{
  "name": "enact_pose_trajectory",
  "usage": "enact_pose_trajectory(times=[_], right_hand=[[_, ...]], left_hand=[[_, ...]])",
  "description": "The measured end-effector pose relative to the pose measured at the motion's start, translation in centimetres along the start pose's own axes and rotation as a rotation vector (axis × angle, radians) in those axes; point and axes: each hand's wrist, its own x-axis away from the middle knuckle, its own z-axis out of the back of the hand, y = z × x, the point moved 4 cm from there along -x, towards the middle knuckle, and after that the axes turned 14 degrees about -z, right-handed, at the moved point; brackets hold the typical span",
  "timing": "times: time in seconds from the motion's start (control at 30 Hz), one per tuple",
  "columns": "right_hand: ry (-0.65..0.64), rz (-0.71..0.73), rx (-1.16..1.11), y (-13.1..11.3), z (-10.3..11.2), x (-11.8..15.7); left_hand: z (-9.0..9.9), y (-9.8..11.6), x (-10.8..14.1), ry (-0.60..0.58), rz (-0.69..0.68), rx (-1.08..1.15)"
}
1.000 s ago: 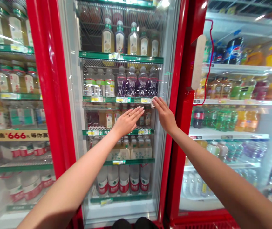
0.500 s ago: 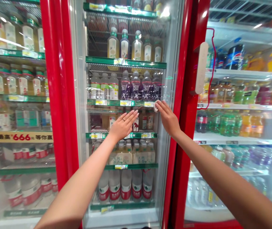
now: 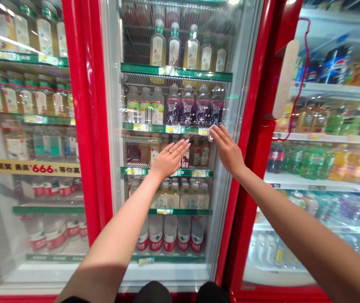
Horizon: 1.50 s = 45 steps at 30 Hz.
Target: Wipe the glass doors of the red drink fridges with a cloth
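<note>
Red-framed drinks coolers fill the view, glass door (image 3: 170, 139) shut between both hands and the stock. Purple bottles (image 3: 195, 107) sit just above the right hand on a green shelf (image 3: 167, 128); pale bottles (image 3: 183, 195) sit below the left hand. Beige door handle (image 3: 285, 80) is up right of the right hand. Small white cloth (image 3: 210, 134), crumpled, mostly hidden, is at the right fingertips. Right hand (image 3: 228, 151) presses the cloth against the glass, fingers loosely curled over it. Left hand (image 3: 169, 160) lies flat, fingers straight, palm on the glass, holding nothing.
</note>
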Motion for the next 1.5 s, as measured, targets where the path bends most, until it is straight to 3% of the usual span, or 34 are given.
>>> enact_pose_trajectory(times=[0.1,0.17,0.37,0.47,0.63,0.83,1.0,1.13,1.33,1.5], right_hand=[[0.096,-0.103,-0.023,0.0,-0.5,1.0],[0.127,-0.099,-0.057,-0.8,-1.3,1.9],[0.023,0.074,-0.098,-2.9,-2.2,1.0],[0.044,0.038,-0.08,-2.2,-1.9,0.4],[0.122,-0.05,-0.082,-2.2,-2.2,1.7],[-0.033,0.031,-0.086,-3.7,-2.6,-0.1],[0.029,-0.071,-0.069,-3.0,-2.3,-0.1],[0.004,-0.092,-0.055,-4.1,-3.2,0.6],[-0.072,0.056,-0.007,-5.4,-3.0,-1.6],[0.021,-0.06,-0.009,-5.1,-2.8,-0.5]], left_hand=[[-0.2,0.0,0.1,0.005,0.0,-0.005],[-0.3,0.1,0.1,0.015,-0.004,-0.017],[-0.4,0.1,0.1,0.011,-0.007,-0.012],[-0.4,0.1,0.1,0.009,-0.007,-0.009],[-0.4,0.2,0.1,0.023,-0.018,-0.025],[-0.4,0.2,0.1,0.025,-0.022,-0.004],[-0.1,0.1,0.2,0.041,-0.041,-0.007],[0.0,-0.1,0.3,0.084,-0.049,0.014],[0.3,-0.5,0.7,0.145,0.044,0.01],[0.3,-0.8,1.6,0.127,0.21,0.035]])
